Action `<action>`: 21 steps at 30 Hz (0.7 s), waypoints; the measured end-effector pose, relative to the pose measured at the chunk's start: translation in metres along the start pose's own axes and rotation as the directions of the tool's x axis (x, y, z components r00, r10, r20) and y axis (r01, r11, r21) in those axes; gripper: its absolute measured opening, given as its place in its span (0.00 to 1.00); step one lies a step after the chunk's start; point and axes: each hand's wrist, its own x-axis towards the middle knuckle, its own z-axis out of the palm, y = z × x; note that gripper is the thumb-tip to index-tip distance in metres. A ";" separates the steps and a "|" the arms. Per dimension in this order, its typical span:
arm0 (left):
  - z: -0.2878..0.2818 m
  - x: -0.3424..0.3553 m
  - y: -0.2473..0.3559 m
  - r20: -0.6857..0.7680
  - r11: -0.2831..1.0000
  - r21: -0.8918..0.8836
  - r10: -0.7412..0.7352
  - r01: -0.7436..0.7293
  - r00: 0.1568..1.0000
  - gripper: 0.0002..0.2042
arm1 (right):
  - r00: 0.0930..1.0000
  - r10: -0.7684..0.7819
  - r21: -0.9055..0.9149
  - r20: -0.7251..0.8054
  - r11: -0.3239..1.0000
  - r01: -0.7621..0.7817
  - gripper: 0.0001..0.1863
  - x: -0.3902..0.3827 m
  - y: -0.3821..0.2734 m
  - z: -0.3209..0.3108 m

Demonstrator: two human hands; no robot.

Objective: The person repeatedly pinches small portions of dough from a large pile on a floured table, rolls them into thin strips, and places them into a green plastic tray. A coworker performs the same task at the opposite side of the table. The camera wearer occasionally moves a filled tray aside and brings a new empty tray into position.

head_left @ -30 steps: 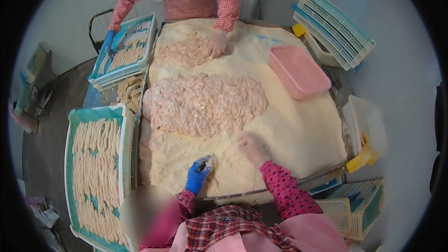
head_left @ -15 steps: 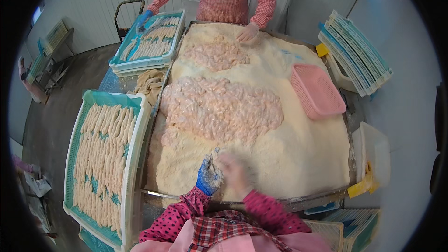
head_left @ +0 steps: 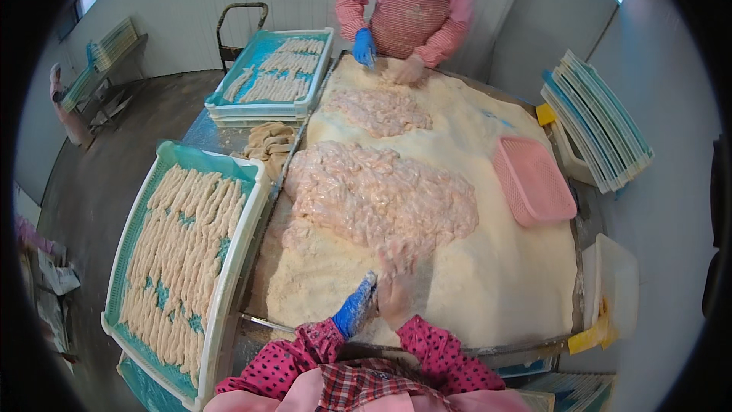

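Note:
My left hand point(head_left: 355, 308), in a blue glove dusted with crumbs, is at the near side of the table with its fingers stretched out. My right hand point(head_left: 396, 290) is right beside it, fingers extended and slightly blurred, reaching the near edge of a pile of raw pinkish meat strips point(head_left: 381, 194). The hands are close together, and whether anything lies between the palms is hidden. Pale breading crumbs point(head_left: 305, 278) spread under and around both hands. To my left, a white tray point(head_left: 252, 206) with a teal liner holds rows of breaded strips point(head_left: 179, 259).
Across the table a co-worker point(head_left: 408, 19) has both hands over the crumbs by a smaller meat pile point(head_left: 381, 112). Another tray of strips point(head_left: 305, 111) stands far left, near crumpled cloth gloves point(head_left: 271, 141). On the right are a pink basket point(head_left: 537, 183), stacked trays point(head_left: 598, 122) and a white bin point(head_left: 616, 282).
My right hand has moved forward to the meat pile's edge. My left hand has turned side-on, hiding its palm. The co-worker's blue-gloved hand has left the far tray for the table.

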 end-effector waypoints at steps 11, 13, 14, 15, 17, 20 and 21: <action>-0.112 0.043 -0.045 0.039 0.787 -0.505 0.431 -0.355 0.901 0.28 | 0.955 -0.154 0.503 0.253 0.864 0.006 0.30 0.028 -0.022 0.040; -0.161 0.045 -0.026 0.353 0.738 -0.675 0.325 -0.002 0.877 0.28 | 0.946 -0.262 0.083 0.192 0.965 0.251 0.27 0.065 -0.030 0.041; -0.153 0.037 0.003 0.506 0.716 -0.682 0.312 0.150 0.804 0.27 | 0.970 -0.207 -0.058 0.126 0.975 0.216 0.25 0.094 -0.013 0.042; -0.104 -0.002 0.054 -0.104 0.902 -0.428 0.004 -0.048 0.995 0.22 | 0.988 -0.143 -0.105 0.056 0.983 0.148 0.22 0.118 0.025 0.048; -0.074 -0.041 0.122 -0.137 0.879 -0.450 0.103 -0.154 0.985 0.21 | 0.988 -0.147 -0.245 -0.049 0.961 0.131 0.16 0.169 0.090 0.057; -0.112 -0.087 0.212 -0.057 0.829 -0.399 0.405 -0.393 0.912 0.19 | 0.980 -0.166 -0.342 -0.111 0.932 0.119 0.08 0.204 0.163 0.071; -0.134 -0.111 0.245 -0.228 0.759 -0.284 0.540 -0.586 0.810 0.19 | 0.992 -0.123 -0.392 -0.034 0.915 0.100 0.10 0.204 0.154 0.073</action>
